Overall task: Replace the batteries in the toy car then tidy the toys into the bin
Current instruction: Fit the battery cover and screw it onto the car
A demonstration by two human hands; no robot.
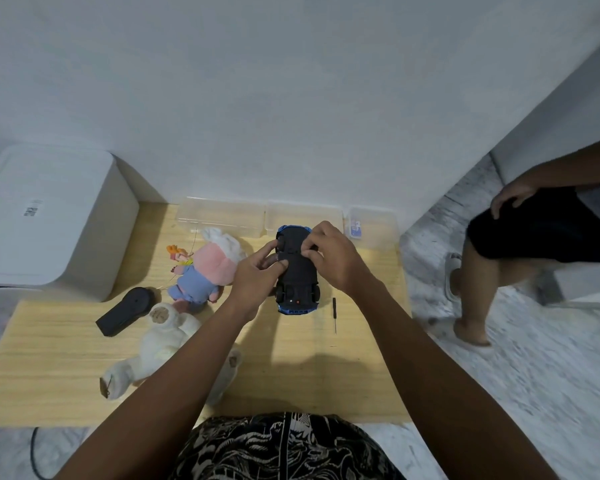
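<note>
Blue toy car (297,271) lies belly-up on my wooden table (326,375). My left hand (257,275) and right hand (329,258) both grip it, fingertips pressing its black underside.

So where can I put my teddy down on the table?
Bare wood lies right of the screwdriver, and along the near edge below the toy car. The left is crowded: pink doll, white plush, black remote.

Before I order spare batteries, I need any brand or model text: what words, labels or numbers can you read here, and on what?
No text can be read.
White box: a small label with a code-like pattern, too blurred to read.
Small clear container: a blue and white card with print, too small to read.
Toy car underside: no legible marking.
</note>
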